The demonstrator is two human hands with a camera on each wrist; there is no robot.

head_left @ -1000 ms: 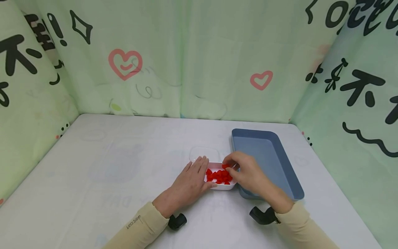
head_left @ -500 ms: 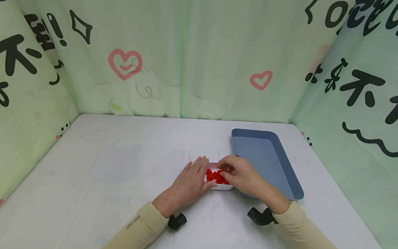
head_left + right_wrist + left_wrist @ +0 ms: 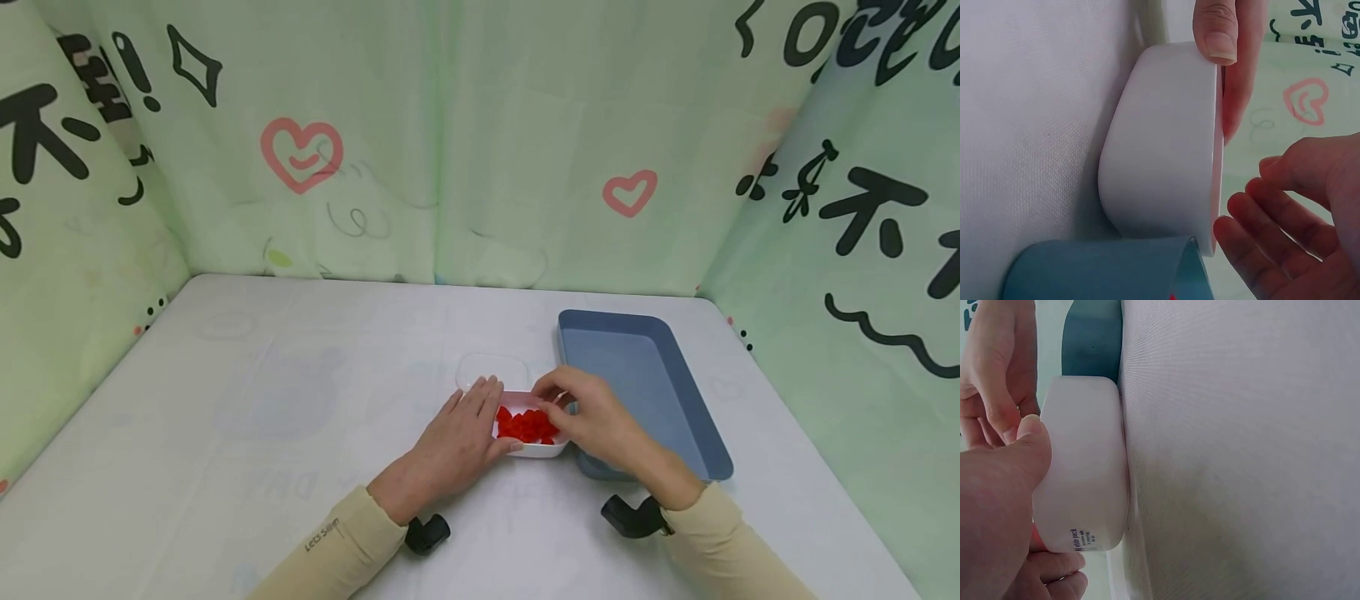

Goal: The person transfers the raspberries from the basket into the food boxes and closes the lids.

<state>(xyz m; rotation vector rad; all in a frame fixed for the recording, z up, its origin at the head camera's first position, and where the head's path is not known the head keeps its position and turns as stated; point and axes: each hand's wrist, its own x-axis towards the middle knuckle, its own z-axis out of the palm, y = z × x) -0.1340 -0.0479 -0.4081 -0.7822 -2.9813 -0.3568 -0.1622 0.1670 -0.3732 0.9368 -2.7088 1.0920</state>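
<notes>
A white plastic container point(image 3: 536, 451) holds several small red pieces point(image 3: 528, 426). My left hand point(image 3: 459, 435) grips its left end, the thumb on the near rim and the fingers along the far side. In the left wrist view the container's outer wall point(image 3: 1082, 456) carries small dark print. My right hand point(image 3: 592, 414) hovers at the right end of the container, its fingers loosely bent. In the right wrist view the thumb and fingertips stand apart, and nothing shows between them. A blue-grey tray point(image 3: 675, 367) lies to the right, close against the container.
A clear plastic lid point(image 3: 491, 364) lies flat behind the container. A red speck point(image 3: 1173, 297) shows at the tray's edge in the right wrist view. Printed fabric walls point(image 3: 487, 125) enclose the white tabletop point(image 3: 262, 400) at the back and sides.
My right hand dips left over the container, then draws back to its right end. A red piece seen near its fingers one second ago no longer shows there. The left hand stays put.
</notes>
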